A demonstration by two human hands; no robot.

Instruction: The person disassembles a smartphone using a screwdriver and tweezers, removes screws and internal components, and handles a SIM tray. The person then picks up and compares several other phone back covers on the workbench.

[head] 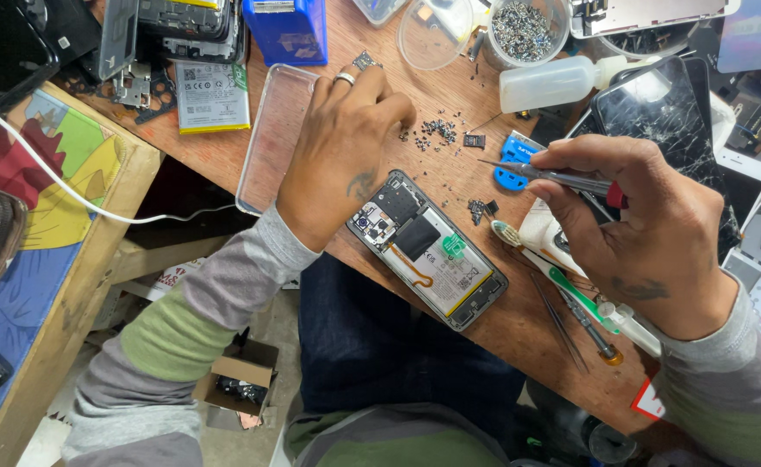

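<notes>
Lying with its back cover off, the opened phone [428,249] sits slantwise on the wooden table [527,324] just in front of you, its camera end up-left and its battery and yellow flex cable showing. Your left hand [346,156], a ring on one finger, rests its wrist at the phone's camera end while its fingers [389,99] curl down onto the table near a scatter of tiny screws [436,131]; whether they pinch anything, you cannot tell. Your right hand [648,233] closes its fingers around a thin screwdriver [553,177] with a red collar, its tip pointing left above the table, apart from the phone. Just past that tip lies a blue plastic opening tool [512,160]. A green-and-white toothbrush [540,264] and metal tweezers [562,324] lie under your right wrist. Left of your left hand a clear phone case [272,138] overhangs the table edge. Farther back stand a squeeze bottle [553,82], a clear cup of screws [523,30] and a cracked phone [665,121].
</notes>
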